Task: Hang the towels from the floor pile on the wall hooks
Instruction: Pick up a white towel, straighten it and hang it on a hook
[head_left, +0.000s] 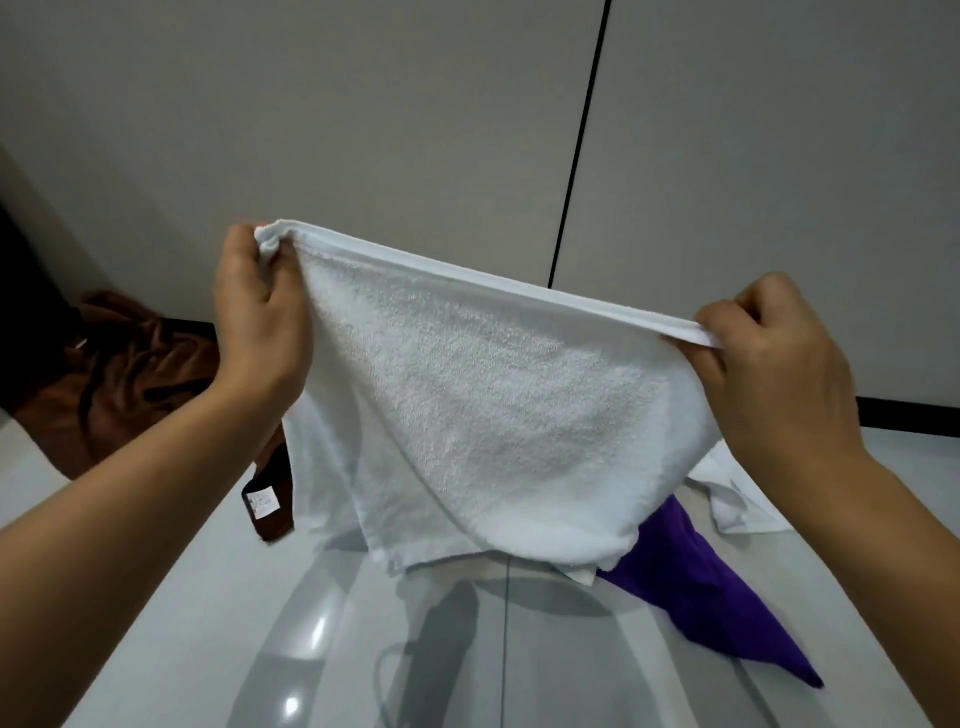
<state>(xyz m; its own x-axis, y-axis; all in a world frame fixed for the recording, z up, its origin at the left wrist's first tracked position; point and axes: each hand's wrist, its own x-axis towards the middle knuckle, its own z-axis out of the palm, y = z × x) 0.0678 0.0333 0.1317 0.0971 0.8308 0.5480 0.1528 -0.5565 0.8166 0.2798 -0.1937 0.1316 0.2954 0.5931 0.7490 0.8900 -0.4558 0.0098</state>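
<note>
White towel (483, 395): held up before the grey wall (363, 130), top hem stretched taut, body sagging toward the floor (208, 623).
Left grip (257, 306): my fingers pinch the left corner.
Right grip (774, 358): pinches the right corner.
Floor pile: brown towel (130, 374) left, purple towel (696, 587) right, another white one (737, 499) beyond it.

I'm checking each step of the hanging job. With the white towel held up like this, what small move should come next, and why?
Probably lift the white towel toward the wall and look for a hook. The left hand and right hand each pinch a top corner, so its edge is spread, but no hook is in view.
</note>
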